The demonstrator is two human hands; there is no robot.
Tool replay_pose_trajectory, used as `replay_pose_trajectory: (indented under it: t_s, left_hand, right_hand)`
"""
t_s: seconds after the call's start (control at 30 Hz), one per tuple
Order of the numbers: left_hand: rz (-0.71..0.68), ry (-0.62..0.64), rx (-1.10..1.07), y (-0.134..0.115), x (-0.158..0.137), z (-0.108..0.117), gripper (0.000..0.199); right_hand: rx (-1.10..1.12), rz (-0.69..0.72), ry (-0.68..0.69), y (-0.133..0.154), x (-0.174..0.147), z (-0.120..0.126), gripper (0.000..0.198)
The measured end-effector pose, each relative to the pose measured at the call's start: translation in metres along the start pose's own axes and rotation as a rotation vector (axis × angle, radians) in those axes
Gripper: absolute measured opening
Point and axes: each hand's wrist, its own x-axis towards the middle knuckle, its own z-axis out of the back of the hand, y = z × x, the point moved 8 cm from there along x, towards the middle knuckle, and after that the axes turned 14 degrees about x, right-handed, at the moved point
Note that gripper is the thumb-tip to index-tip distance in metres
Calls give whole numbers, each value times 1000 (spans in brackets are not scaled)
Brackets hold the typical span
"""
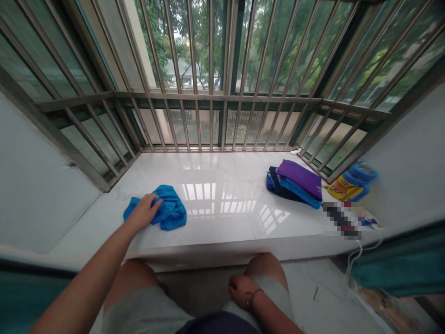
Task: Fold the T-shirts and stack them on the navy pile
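Note:
A crumpled blue cloth (172,208) lies on the left part of the white glossy window ledge (222,227). My left hand (146,211) rests on top of it, its fingers curled into the fabric. My right hand (239,287) lies on my right thigh with its fingers folded in; a thin bracelet circles that wrist. Nothing shows in the right hand. Further right on the ledge sits a neat stack of folded clothes (297,183), purple on top with bright blue and dark navy beneath.
Beside the stack stands a yellow and blue container (352,181) against the right wall. A blurred-out item (342,220) and a white cord (354,255) are near the ledge's right end. Metal window bars (222,97) close off the back. A teal curtain (403,264) hangs at lower right.

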Motion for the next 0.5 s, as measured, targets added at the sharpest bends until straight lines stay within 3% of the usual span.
replay_pose_trajectory:
  t_s: [0.07, 0.13, 0.27, 0.37, 0.43, 0.5]
  left_hand:
    - [-89, 38, 35, -31, -22, -39, 27]
    - [-112, -2, 111, -55, -42, -64, 25]
    - [-142, -83, 98, -88, -63, -74, 25]
    - [-95, -101, -29, -88, -57, -44, 27]
    - [99, -154, -104, -64, -48, -5, 27]
    - [374, -273, -231, -24, -47, 47, 26]
  right_hand:
    - [1, 4, -2, 0, 0, 0, 39]
    - [-1, 7, -8, -2, 0, 0, 38]
    - [-10, 11, -9, -3, 1, 0, 38]
    - [-19, 7, -8, -1, -1, 1, 37]
    - [-21, 14, -7, 2, -4, 1, 37]
    - [-7, 42, -11, 5, -9, 1, 36]
